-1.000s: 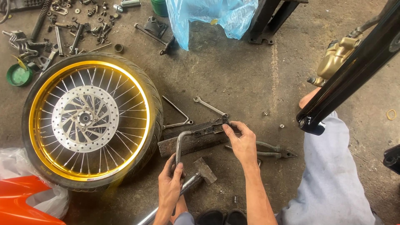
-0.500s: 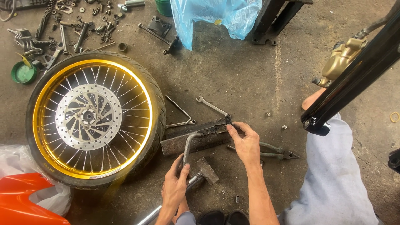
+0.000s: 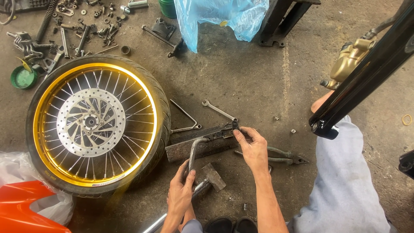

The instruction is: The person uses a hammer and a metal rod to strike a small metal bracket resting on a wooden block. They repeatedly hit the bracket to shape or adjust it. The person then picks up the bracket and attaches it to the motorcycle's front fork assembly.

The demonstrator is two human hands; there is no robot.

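Left hand (image 3: pixel 181 192) grips the lower leg of the bent metal rod (image 3: pixel 192 149) on the floor, while right hand (image 3: pixel 254 149) pinches the small black fitting (image 3: pixel 235 125) at the rusty bar's (image 3: pixel 200 144) far end.

Motorcycle repair workshop, stained concrete floor (image 3: pixel 258 73), gold-rimmed wheel (image 3: pixel 97 125), scattered bolts and springs (image 3: pixel 64 30), wrench (image 3: pixel 219 110), hammer (image 3: pixel 213 177)

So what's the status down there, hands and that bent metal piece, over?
Left hand gripping the bent metal bar. Right hand pinching a small dark fitting at its far end. Hammer and pliers lie close by.
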